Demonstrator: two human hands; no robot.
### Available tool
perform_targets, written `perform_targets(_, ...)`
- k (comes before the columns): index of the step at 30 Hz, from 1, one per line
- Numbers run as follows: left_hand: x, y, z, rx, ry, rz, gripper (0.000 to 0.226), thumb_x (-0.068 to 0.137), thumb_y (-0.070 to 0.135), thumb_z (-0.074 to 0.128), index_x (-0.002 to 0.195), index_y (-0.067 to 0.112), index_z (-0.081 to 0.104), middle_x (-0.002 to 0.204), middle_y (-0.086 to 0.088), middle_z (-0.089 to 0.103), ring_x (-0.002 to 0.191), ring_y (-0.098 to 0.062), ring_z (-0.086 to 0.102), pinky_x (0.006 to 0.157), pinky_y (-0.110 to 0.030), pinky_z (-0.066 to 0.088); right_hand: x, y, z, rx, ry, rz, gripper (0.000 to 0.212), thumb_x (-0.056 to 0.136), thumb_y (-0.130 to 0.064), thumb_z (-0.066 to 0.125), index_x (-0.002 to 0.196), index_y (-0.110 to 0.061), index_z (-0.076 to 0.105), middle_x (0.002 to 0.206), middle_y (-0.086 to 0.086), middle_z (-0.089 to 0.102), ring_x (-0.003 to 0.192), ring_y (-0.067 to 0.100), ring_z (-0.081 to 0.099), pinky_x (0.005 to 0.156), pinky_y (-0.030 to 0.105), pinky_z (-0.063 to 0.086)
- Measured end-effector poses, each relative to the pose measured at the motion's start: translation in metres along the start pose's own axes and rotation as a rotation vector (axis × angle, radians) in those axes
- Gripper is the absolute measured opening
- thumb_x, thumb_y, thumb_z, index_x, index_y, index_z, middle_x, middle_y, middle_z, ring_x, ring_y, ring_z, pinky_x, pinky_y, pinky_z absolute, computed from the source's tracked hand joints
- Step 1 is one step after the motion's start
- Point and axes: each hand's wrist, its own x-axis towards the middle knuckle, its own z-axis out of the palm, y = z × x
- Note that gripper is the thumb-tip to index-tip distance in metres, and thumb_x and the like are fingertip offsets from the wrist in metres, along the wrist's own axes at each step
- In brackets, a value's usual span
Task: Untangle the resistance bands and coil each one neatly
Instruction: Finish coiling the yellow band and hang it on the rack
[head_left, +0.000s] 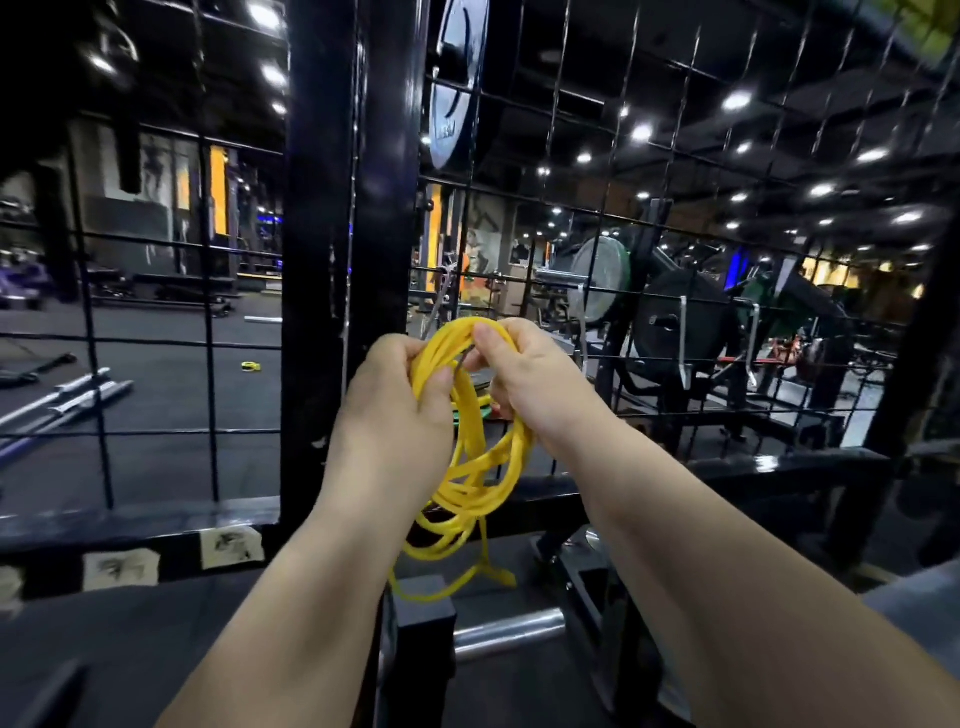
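Observation:
A yellow resistance band (470, 483) hangs in several loose loops between my two hands, in front of a black wire grid. My left hand (397, 395) grips the top of the loops from the left, fingers curled round the strands. My right hand (530, 374) pinches the top of the same bundle from the right, thumb and fingers on the strands. A small grey piece shows between my thumbs; I cannot tell what it is. The lowest loops and a flat tail dangle down to about knee height above a black steel frame.
A black upright post (317, 260) and the wire grid (675, 208) stand directly ahead. Below are a black frame rail (727, 467) and a chrome peg (511, 626). Barbells (67, 400) lie on the floor at left. Weight plates (680, 332) sit behind the grid at right.

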Motion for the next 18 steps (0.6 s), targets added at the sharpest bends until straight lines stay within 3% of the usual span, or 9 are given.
perform_targets(2,-0.001,0.001,0.001,0.021,0.011,-0.009,0.011,0.096,0.034,0.051,0.105,0.031,0.045,0.097,0.013,0.055,0.083,-0.006,0.053,0.063,-0.025,0.040,0.003,-0.002,0.001,0.057,-0.020,0.037,0.024,0.101,-0.038,0.048,0.094,-0.017,0.056,0.079,-0.007,0.063,0.048,0.009,0.037,0.050,0.027,0.033)
perform_targets(6,-0.001,0.002,0.001,0.077,0.035,-0.027,0.026,0.095,0.035,0.051,0.118,0.025,0.046,0.101,0.010,0.055,0.086,-0.012,0.055,0.068,-0.029,0.041,0.009,-0.001,0.000,0.130,-0.083,0.100,0.030,0.100,-0.036,0.049,0.081,-0.016,0.059,0.068,-0.010,0.059,0.060,0.009,0.041,0.048,0.023,0.032)
perform_targets(10,-0.003,0.003,-0.003,0.187,0.021,-0.005,0.028,0.097,0.038,0.046,0.122,0.027,0.045,0.097,0.012,0.056,0.083,-0.011,0.055,0.068,-0.030,0.041,0.011,0.003,0.003,0.263,-0.173,0.184,0.033,0.102,-0.034,0.047,0.079,-0.013,0.056,0.071,-0.001,0.053,0.069,0.014,0.050,0.063,0.025,0.045)
perform_targets(14,-0.003,0.002,-0.006,0.307,-0.016,0.037,0.023,0.097,0.037,0.042,0.116,0.030,0.055,0.095,0.012,0.055,0.082,-0.012,0.051,0.070,-0.029,0.039,0.010,0.005,0.006,0.366,-0.152,0.249,0.032,0.098,-0.036,0.053,0.099,-0.005,0.060,0.086,0.010,0.056,0.083,0.029,0.052,0.082,0.039,0.048)
perform_targets(18,-0.002,0.002,-0.008,0.351,-0.045,0.036,0.023,0.098,0.038,0.041,0.111,0.031,0.059,0.084,0.014,0.053,0.078,-0.012,0.051,0.067,-0.029,0.038,0.006,0.013,0.006,0.332,-0.125,0.328,0.045,0.094,-0.048,0.055,0.115,-0.009,0.064,0.109,0.011,0.065,0.100,0.030,0.063,0.084,0.053,0.054)
